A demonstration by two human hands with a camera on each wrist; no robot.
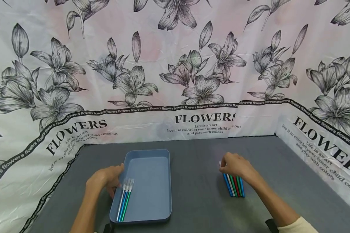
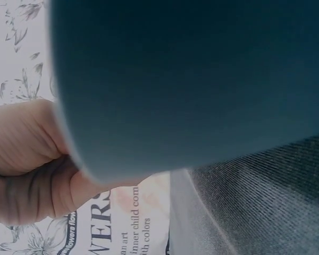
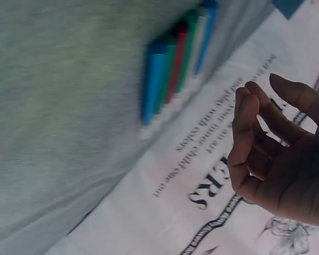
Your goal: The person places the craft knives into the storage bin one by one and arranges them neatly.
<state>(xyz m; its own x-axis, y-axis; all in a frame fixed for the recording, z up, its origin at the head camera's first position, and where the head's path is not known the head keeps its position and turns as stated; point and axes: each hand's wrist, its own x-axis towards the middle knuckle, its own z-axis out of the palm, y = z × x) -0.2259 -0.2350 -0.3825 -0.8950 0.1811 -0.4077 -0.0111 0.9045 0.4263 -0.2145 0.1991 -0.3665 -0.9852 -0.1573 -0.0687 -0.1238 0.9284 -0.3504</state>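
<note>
Along the left side of the blue tray (image 1: pixel 150 191), gripped at its edge by the left hand (image 1: pixel 105 178), three pens (image 1: pixel 123 202) already lie, while six others (image 1: pixel 237 186) remain on the table (image 1: pixel 198 181) near the right hand (image 1: pixel 236 164), its fingers loosely bent, thumb apart, holding nothing.

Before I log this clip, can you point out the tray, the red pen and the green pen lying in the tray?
Tray (image 1: pixel 151 181): head view, on its bare floor.
Red pen (image 3: pixel 176 66): right wrist view, mid-barrel.
Green pen (image 1: pixel 126 206): head view, mid-barrel.
</note>
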